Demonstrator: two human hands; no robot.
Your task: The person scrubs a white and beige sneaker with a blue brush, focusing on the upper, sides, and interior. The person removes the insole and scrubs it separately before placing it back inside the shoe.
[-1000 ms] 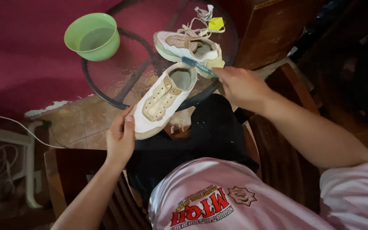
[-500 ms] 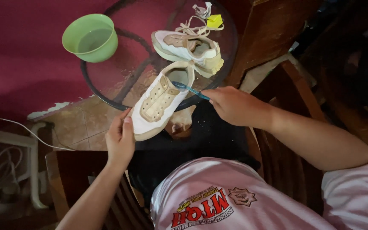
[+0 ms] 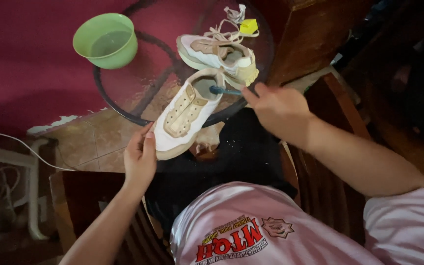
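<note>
A white and tan sneaker [image 3: 185, 117] without laces lies over the near rim of a round glass table [image 3: 138, 54]. My left hand [image 3: 141, 158] grips its toe end. My right hand [image 3: 279, 108] holds a blue toothbrush [image 3: 224, 91], whose head rests at the shoe's heel opening. A second matching sneaker [image 3: 219, 55] sits on the glass just behind, with its laces and a yellow tag [image 3: 249, 25] at the far side.
A green plastic bowl [image 3: 106, 40] with water stands on the table's left part. A dark wooden chair [image 3: 339, 122] is at my right, a wooden cabinet [image 3: 300, 34] behind it. White pipes and a cable [image 3: 20, 147] run along the floor at left.
The brush in my right hand moved from the far sneaker down to the near sneaker's heel opening. My left hand kept its grip on the toe, and the shoe tilted slightly.
</note>
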